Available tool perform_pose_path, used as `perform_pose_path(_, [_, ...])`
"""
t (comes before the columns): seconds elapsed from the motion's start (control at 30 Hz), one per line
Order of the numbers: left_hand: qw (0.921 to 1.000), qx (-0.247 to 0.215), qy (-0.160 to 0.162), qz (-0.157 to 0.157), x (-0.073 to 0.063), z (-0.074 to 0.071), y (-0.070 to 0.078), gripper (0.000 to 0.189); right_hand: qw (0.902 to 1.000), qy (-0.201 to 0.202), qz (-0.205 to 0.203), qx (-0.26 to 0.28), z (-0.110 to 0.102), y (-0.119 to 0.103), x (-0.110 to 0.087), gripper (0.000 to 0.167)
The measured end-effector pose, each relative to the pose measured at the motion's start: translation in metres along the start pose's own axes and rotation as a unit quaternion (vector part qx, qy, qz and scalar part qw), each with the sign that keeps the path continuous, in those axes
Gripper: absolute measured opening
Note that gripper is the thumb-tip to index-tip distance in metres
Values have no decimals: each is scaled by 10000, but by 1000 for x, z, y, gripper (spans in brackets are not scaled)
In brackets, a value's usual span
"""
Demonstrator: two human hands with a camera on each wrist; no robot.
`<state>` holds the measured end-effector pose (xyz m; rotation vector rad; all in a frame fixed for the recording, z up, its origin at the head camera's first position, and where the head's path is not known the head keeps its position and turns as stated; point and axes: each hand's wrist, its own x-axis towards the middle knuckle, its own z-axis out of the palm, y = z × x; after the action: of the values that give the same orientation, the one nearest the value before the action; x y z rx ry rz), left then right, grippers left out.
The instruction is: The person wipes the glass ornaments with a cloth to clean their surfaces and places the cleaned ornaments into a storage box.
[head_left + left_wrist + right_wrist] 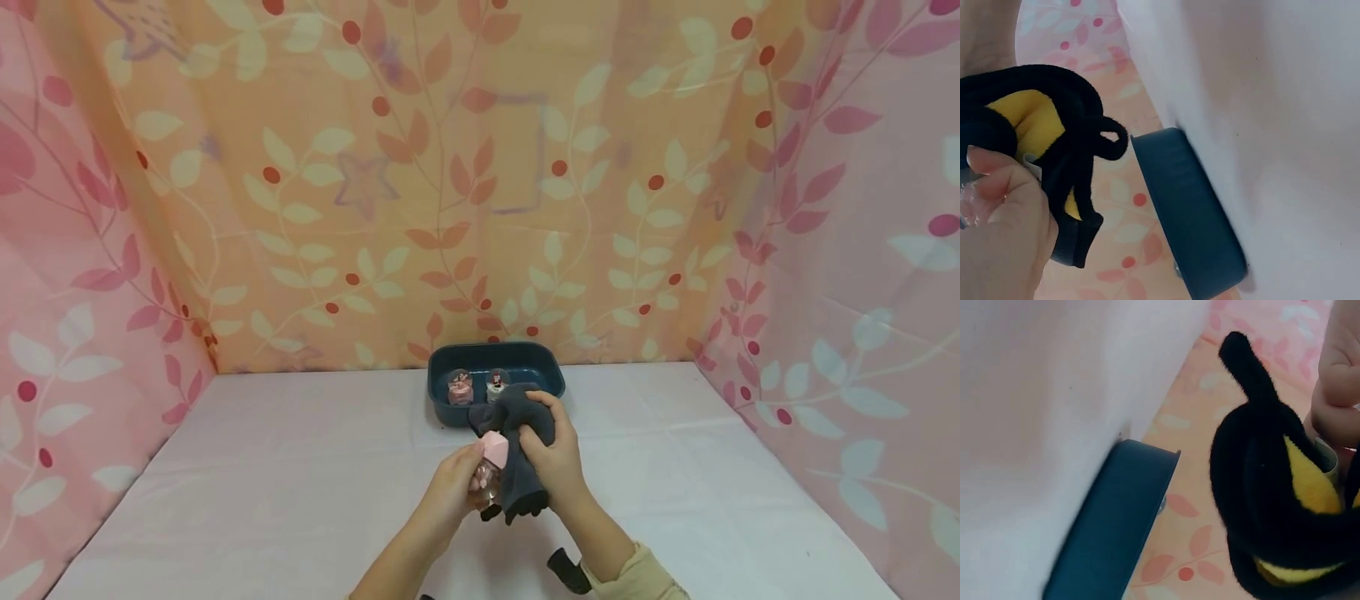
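In the head view my left hand (450,483) grips a small clear bottle with a faceted pink cap (495,448). Pinkish contents show through its side. My right hand (557,450) holds a bunched, dark grey plush cloth (522,479) right beside the bottle; whether they touch is unclear. Seen from the left wrist, the cloth (1079,115) looks black with yellow inside and has a small loop at its edge. There my left hand's fingers (1013,194) curl around the clear bottle, which is mostly hidden. From the right wrist, the folded cloth (1247,481) shows yellow between its dark edges.
Beyond the hands, a dark blue tray (442,414) stands near the back curtain (322,208). Inside it are two small clear containers, one with pink contents (461,390), one with white (495,388). A white cloth covers the table (300,467); patterned curtains enclose three sides.
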<state>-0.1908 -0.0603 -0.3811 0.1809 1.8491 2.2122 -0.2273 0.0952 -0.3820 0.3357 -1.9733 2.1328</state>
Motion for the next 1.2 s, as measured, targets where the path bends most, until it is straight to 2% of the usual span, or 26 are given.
perform_pose_path(0.13, [9984,-466,-175,-270,1,-1,1,51,9957,239,690,576,-4,-2,2,43])
perform_pose_path(0.23, [9940,-973,-357,-364,0,-4,4,50,9887,477,1117,882,-9,-4,2,43])
perform_pose_path(0.3, [9906,-1227,-491,-359,-1,-6,7,45,9864,632,1207,923,-12,-6,2,44])
perform_pose_path(0.37, [9882,-1381,-549,-364,-2,-8,9,41,9874,771,1126,798,-15,-8,1,44])
perform_pose_path(0.47, [9865,-1499,-513,-419,-3,-9,10,37,9924,846,640,618,-17,-12,-3,45])
perform_pose_path(0.6, [9865,-1525,-405,-441,-3,-10,9,45,9952,640,-549,492,-13,-15,-13,44])
perform_pose_path(0.7, [9875,-1484,-389,-356,-3,-9,9,47,9883,273,-1488,201,-7,-11,-20,45])
perform_pose_path(0.83, [9897,-1408,-206,-162,-2,-6,10,41,9694,-383,-2396,-376,1,-6,-25,50])
perform_pose_path(0.93, [9926,-1210,-64,-9,-3,-4,10,40,9573,-837,-2682,-684,5,-3,-27,53])
perform_pose_path(1.03, [9956,-929,78,86,-4,-2,11,39,9536,-1108,-2647,-906,8,-2,-27,54])
perform_pose_path(1.2, [9978,-590,255,146,-5,-1,11,30,9509,-1085,-2659,-1153,9,-1,-24,56])
